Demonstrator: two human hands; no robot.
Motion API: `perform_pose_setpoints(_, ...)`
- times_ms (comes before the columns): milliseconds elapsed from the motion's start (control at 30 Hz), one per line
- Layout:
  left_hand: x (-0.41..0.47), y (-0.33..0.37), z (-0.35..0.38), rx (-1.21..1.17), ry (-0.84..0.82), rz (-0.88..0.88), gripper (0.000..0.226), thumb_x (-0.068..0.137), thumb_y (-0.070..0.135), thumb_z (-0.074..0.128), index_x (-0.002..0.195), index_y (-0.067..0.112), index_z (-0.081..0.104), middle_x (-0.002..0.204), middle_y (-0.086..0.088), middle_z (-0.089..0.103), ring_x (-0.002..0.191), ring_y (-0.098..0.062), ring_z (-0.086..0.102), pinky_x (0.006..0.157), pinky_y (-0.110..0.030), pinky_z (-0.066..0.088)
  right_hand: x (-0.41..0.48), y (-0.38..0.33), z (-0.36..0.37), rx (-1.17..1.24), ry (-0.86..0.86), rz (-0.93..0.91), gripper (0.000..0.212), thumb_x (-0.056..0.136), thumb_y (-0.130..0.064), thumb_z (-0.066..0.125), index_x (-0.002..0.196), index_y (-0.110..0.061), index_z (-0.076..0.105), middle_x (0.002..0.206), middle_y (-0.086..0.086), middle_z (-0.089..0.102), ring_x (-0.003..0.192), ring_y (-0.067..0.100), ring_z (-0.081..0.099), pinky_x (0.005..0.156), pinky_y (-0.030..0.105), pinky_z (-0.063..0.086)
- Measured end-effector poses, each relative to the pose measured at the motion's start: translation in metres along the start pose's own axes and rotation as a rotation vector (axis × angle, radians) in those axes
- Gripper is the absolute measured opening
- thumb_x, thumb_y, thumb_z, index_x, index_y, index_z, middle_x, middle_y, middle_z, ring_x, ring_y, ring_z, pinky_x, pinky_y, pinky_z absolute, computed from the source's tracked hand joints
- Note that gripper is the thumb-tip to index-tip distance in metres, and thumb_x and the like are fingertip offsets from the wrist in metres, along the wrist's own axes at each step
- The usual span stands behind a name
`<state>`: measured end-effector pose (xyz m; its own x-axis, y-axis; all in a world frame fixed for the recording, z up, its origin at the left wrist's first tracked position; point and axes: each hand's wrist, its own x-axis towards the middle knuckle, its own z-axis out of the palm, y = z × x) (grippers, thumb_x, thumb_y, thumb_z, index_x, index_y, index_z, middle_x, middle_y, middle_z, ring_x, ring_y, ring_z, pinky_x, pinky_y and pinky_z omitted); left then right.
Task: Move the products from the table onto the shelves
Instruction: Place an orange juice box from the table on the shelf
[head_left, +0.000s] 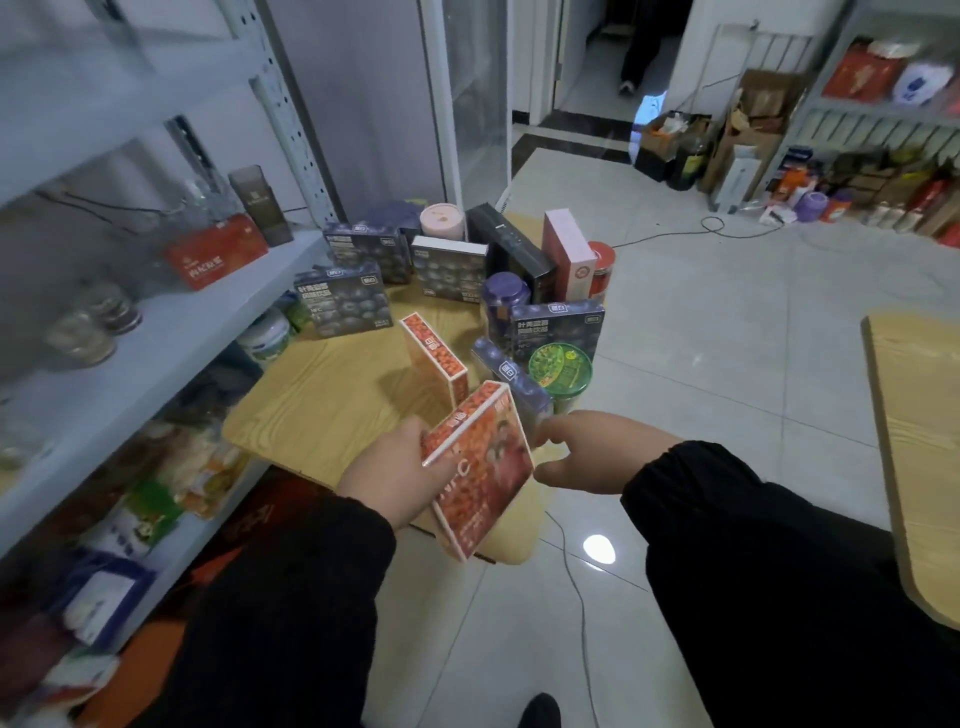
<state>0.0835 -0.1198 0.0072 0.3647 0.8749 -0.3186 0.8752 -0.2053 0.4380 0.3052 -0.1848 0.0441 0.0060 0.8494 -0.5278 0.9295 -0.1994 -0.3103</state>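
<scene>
My left hand (387, 470) grips an orange-red berry-print box (480, 470), tilted, above the near edge of the wooden table (322, 400). My right hand (597, 449) is at the box's right edge, with thumb and fingers touching it and a dark blue box (511, 382) just behind. A second orange-red box (434, 358) stands upright on the table. Several dark blueberry-print boxes (343, 306), a purple can (504, 299), a green-lidded jar (560, 370), a pink box (569, 254) and a red can (601, 267) crowd the table's far half. The grey shelves (156, 332) stand on the left.
The middle shelf holds a red box (215, 257), a brown box (262, 205) and glass jars (83, 332); the lower shelves carry packets. A cable (571, 561) runs across the tiled floor. Another wooden table (914, 441) is at the right, and a stocked rack (872, 130) stands far right.
</scene>
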Motion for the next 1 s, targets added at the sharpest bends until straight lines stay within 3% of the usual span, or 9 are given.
perform_pose_setpoints(133,-0.037,-0.032,-0.071,-0.182,0.198,-0.155,0.023,0.092,0.049,0.061,0.099,0.029,0.051,0.084,0.018,0.058,0.073,-0.003,0.058,0.057,-0.028,0.042,0.028,-0.051,-0.003,0.017,0.104,-0.188,0.051,0.092,-0.047,0.064,0.140,-0.033,0.054,0.131,-0.007,0.060,0.117,0.015,0.059,0.096,0.032,0.050)
perform_pose_setpoints(267,-0.067,-0.075,-0.128,-0.287,0.431,-0.282,0.027,0.087,0.051,0.065,0.096,0.028,0.054,0.093,0.017,0.058,0.081,-0.004,0.058,0.066,-0.032,0.045,0.037,-0.138,-0.004,0.304,0.284,-0.491,0.067,0.084,-0.055,0.071,0.144,-0.037,0.047,0.141,-0.014,0.052,0.127,0.004,0.049,0.107,0.027,0.042)
perform_pose_setpoints(467,-0.122,-0.138,-0.196,-0.390,0.725,-0.382,0.026,0.083,0.046,0.070,0.089,0.025,0.056,0.086,0.005,0.066,0.078,-0.015,0.064,0.070,-0.036,0.051,0.029,-0.278,0.014,0.339,0.197,-0.764,0.095,0.076,-0.060,0.080,0.156,-0.037,0.032,0.163,-0.011,0.021,0.147,0.008,0.028,0.122,0.032,0.030)
perform_pose_setpoints(600,-0.174,-0.189,-0.245,-0.419,0.789,-0.361,0.026,0.073,0.052,0.067,0.089,0.032,0.065,0.087,0.009,0.071,0.081,-0.013,0.069,0.075,-0.044,0.059,0.048,-0.340,0.015,0.524,0.223,-0.793,0.090,0.075,-0.055,0.083,0.150,-0.042,0.036,0.152,-0.015,0.033,0.137,0.003,0.037,0.117,0.030,0.035)
perform_pose_setpoints(700,-0.211,-0.230,-0.278,-0.372,0.820,-0.364,0.016,0.081,0.046,0.068,0.095,0.038,0.068,0.092,0.016,0.072,0.084,-0.006,0.069,0.080,-0.043,0.059,0.067,-0.395,0.011,0.606,0.218,-0.774,0.099,0.068,-0.055,0.087,0.150,-0.046,0.033,0.150,-0.014,0.043,0.135,0.008,0.047,0.112,0.041,0.045)
perform_pose_setpoints(767,-0.232,-0.256,-0.295,-0.365,0.865,-0.360,0.013,0.086,0.037,0.070,0.100,0.037,0.069,0.094,0.019,0.072,0.084,-0.002,0.068,0.083,-0.038,0.057,0.076,-0.433,0.010,0.630,0.171,-0.783,0.103,0.070,-0.048,0.089,0.154,-0.043,0.028,0.148,-0.016,0.048,0.134,0.006,0.048,0.110,0.038,0.045)
perform_pose_setpoints(833,-0.253,-0.282,-0.311,-0.361,0.900,-0.360,0.013,0.088,0.032,0.070,0.099,0.038,0.069,0.094,0.022,0.072,0.083,0.004,0.066,0.080,-0.029,0.055,0.083,-0.472,0.012,0.591,0.101,-0.815,0.084,0.076,-0.037,0.089,0.146,-0.037,0.043,0.134,-0.016,0.062,0.122,0.006,0.060,0.103,0.033,0.050)
perform_pose_setpoints(900,-0.275,-0.309,-0.322,-0.312,0.925,-0.351,0.014,0.090,0.030,0.070,0.097,0.042,0.065,0.094,0.026,0.068,0.083,0.012,0.061,0.071,-0.013,0.046,0.084,-0.511,0.015,0.542,0.049,-0.845,0.055,0.077,-0.032,0.089,0.124,-0.034,0.061,0.110,-0.015,0.074,0.103,0.004,0.070,0.092,0.033,0.057)
perform_pose_setpoints(1000,-0.305,-0.344,-0.331,-0.262,0.979,-0.349,0.019,0.092,0.031,0.068,0.105,0.044,0.062,0.097,0.030,0.063,0.087,0.016,0.057,0.068,-0.009,0.042,0.089,-0.565,0.027,0.520,0.021,-0.900,0.040,0.078,-0.026,0.088,0.110,-0.032,0.065,0.098,-0.018,0.077,0.090,-0.002,0.071,0.079,0.023,0.056)
